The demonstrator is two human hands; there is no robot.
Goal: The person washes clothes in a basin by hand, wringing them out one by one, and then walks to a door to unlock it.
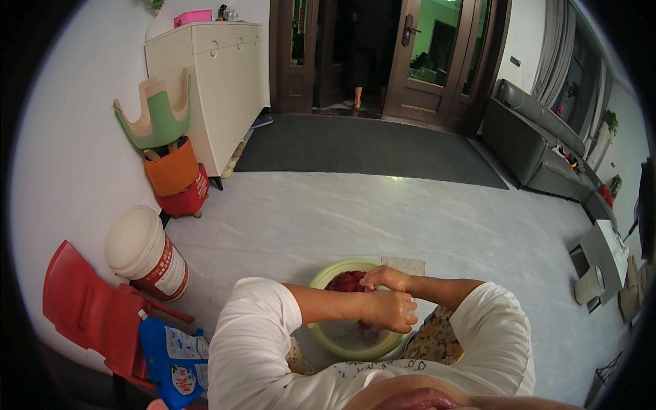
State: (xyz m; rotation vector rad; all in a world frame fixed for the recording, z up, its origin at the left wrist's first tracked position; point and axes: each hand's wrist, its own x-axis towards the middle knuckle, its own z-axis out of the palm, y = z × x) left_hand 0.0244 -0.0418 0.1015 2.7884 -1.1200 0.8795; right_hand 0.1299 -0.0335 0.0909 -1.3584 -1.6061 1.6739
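A light green plastic basin stands on the floor before me, with cloudy water in it. Bunched dark red cloth rises at its far side. Over the basin, my left hand is closed in a fist, its palm side hidden; a dark red piece shows in the water below it. Just beyond it, my right hand has bent fingers at the red cloth's edge. Something whitish, perhaps cloth, shows between the two hands, mostly covered by them. Both hands look wet.
At left stand a red plastic chair, a blue detergent pouch, a lidded white bucket and stacked stools. A small mat lies behind the basin. A person is at the far doorway; a sofa stands right.
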